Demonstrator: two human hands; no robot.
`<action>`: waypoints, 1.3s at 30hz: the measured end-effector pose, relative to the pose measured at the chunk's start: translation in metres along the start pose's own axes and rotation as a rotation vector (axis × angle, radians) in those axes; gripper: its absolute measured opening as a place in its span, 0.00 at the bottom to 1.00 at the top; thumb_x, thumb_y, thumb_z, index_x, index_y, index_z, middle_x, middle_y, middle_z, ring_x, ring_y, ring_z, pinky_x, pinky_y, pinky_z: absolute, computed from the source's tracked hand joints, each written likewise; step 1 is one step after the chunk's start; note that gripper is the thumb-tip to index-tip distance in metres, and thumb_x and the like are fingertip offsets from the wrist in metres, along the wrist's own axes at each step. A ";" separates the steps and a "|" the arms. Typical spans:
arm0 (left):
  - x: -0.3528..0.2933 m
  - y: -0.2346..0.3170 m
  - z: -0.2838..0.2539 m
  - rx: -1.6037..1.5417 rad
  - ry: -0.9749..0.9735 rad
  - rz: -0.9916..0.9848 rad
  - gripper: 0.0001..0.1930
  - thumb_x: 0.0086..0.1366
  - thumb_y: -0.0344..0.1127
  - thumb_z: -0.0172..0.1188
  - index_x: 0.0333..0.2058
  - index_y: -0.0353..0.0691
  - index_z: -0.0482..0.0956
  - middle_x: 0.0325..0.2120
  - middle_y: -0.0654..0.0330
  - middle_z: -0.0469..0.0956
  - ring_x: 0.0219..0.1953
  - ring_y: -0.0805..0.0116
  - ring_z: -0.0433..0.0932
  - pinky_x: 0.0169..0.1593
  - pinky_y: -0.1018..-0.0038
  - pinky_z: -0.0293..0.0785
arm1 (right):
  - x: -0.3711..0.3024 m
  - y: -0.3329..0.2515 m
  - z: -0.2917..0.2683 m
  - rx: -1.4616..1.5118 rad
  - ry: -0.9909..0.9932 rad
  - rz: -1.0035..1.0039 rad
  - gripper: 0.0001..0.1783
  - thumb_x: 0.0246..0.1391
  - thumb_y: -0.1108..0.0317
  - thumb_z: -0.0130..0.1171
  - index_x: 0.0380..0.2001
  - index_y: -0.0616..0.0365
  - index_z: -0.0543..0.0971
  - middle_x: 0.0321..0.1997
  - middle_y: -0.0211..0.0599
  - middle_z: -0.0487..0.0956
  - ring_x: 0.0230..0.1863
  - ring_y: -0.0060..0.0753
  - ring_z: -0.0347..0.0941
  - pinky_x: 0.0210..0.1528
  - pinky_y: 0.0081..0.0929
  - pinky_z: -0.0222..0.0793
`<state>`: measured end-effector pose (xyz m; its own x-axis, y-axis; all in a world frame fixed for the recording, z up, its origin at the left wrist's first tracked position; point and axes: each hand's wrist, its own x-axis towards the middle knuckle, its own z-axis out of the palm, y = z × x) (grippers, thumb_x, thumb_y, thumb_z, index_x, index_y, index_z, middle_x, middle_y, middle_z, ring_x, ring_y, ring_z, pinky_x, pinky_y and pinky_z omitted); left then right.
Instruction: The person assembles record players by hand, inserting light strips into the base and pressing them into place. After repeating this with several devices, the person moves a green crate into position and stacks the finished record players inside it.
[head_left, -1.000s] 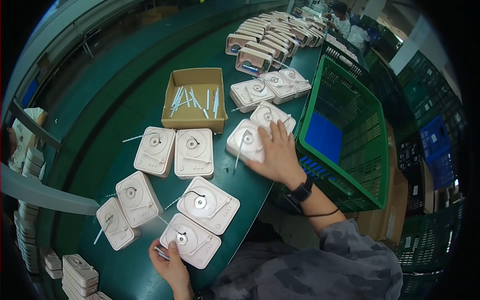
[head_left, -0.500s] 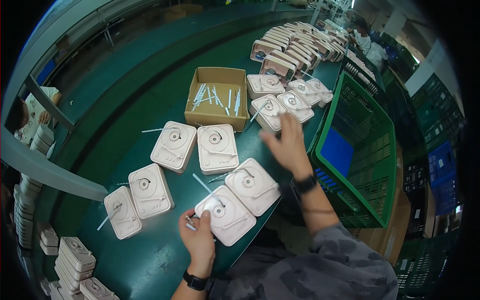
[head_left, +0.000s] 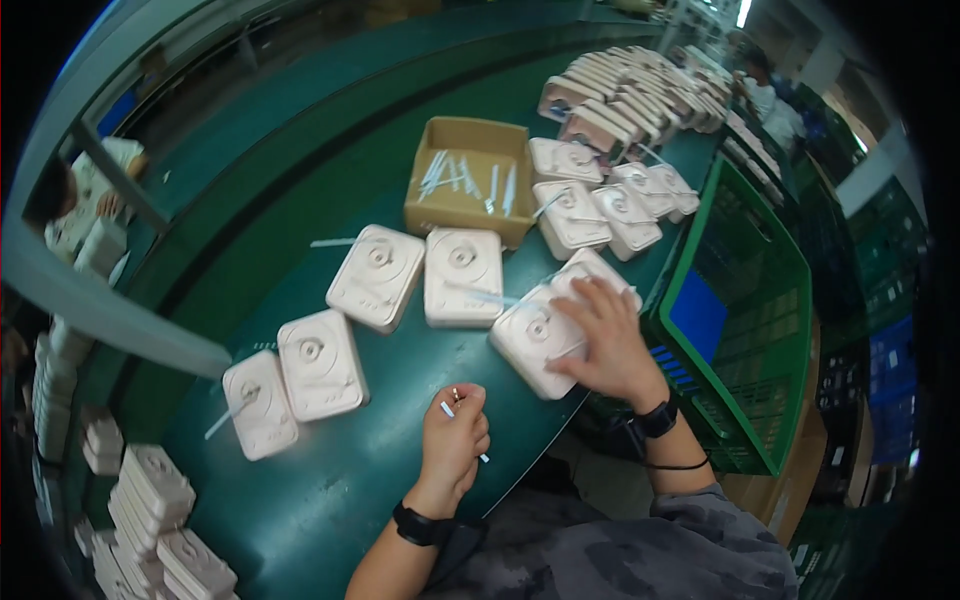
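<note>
Pale pink casings, each moulded like a small record player, crowded a green worktop (head_left: pixel 360 440) as a worker's right hand (head_left: pixel 605 340), fingers spread apart, lay over a pair of casings (head_left: pixel 530 345) near the edge, hiding part of both. Left hand (head_left: pixel 455 430) was closed on small white pieces (head_left: pixel 447 409) above the worktop, their exact shape too blurred to tell. Beyond stood a cardboard box (head_left: pixel 465 217) of white strips (head_left: pixel 510 185), beside five more casings (head_left: pixel 570 220). Behind these, rows of open shells (head_left: pixel 640 100) stood on edge. Four other casings (head_left: pixel 320 365) sat to the left, some with thin strips jutting out. A green plastic crate (head_left: pixel 770 310) holding a blue panel (head_left: pixel 695 310) stood against the worktop's right side. A grey frame (head_left: pixel 120 315) cut across the left of the view, with stacked casings (head_left: pixel 150 490) at lower left. Two other people were visible in the room, one (head_left: pixel 95 195) across at left, one (head_left: pixel 770 105) at the far right.
</note>
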<state>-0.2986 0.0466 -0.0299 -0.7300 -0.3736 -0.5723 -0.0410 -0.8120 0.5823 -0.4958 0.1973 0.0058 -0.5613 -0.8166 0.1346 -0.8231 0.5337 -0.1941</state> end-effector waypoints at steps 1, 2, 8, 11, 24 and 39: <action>-0.012 0.006 -0.008 -0.025 0.038 0.020 0.09 0.72 0.33 0.60 0.44 0.39 0.70 0.22 0.70 0.64 0.17 0.82 0.58 0.19 0.81 0.54 | 0.001 0.005 0.001 0.015 -0.018 -0.044 0.46 0.37 0.46 0.76 0.62 0.47 0.75 0.71 0.50 0.64 0.73 0.60 0.56 0.72 0.67 0.45; -0.024 0.017 -0.016 -0.099 0.031 0.018 0.07 0.72 0.32 0.58 0.42 0.40 0.70 0.21 0.71 0.63 0.17 0.82 0.58 0.19 0.81 0.53 | 0.004 0.015 0.004 0.036 0.031 -0.050 0.45 0.38 0.48 0.76 0.62 0.49 0.75 0.71 0.51 0.65 0.72 0.60 0.57 0.72 0.62 0.48; -0.106 0.036 -0.111 0.027 0.153 0.394 0.04 0.69 0.31 0.59 0.40 0.42 0.72 0.21 0.69 0.64 0.19 0.80 0.61 0.20 0.81 0.53 | 0.007 -0.002 -0.015 0.079 0.226 0.001 0.34 0.43 0.66 0.73 0.56 0.60 0.78 0.65 0.52 0.71 0.67 0.58 0.64 0.69 0.46 0.58; -0.154 0.072 -0.162 1.056 1.186 0.876 0.21 0.62 0.40 0.69 0.49 0.37 0.75 0.26 0.59 0.75 0.26 0.66 0.75 0.27 0.72 0.71 | 0.027 -0.059 -0.014 0.385 0.239 -0.149 0.30 0.45 0.70 0.72 0.55 0.61 0.78 0.63 0.51 0.73 0.65 0.55 0.67 0.68 0.44 0.61; -0.184 0.167 -0.237 1.585 1.701 0.335 0.34 0.57 0.59 0.68 0.47 0.31 0.76 0.31 0.40 0.83 0.34 0.37 0.83 0.40 0.49 0.79 | 0.023 -0.247 0.040 0.748 -0.460 -0.846 0.28 0.49 0.62 0.73 0.51 0.62 0.77 0.58 0.49 0.76 0.59 0.54 0.72 0.60 0.43 0.70; -0.178 0.003 -0.137 0.957 0.774 0.459 0.17 0.61 0.37 0.69 0.43 0.34 0.75 0.17 0.61 0.72 0.19 0.71 0.72 0.25 0.72 0.68 | -0.009 -0.222 0.043 0.474 -0.349 -0.843 0.39 0.40 0.59 0.76 0.56 0.58 0.74 0.70 0.49 0.64 0.70 0.59 0.58 0.69 0.54 0.58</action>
<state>-0.0749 0.0491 -0.0053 -0.2427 -0.9474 -0.2085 -0.5937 -0.0250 0.8043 -0.3044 0.0772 0.0062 0.3023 -0.9443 0.1297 -0.7765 -0.3229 -0.5410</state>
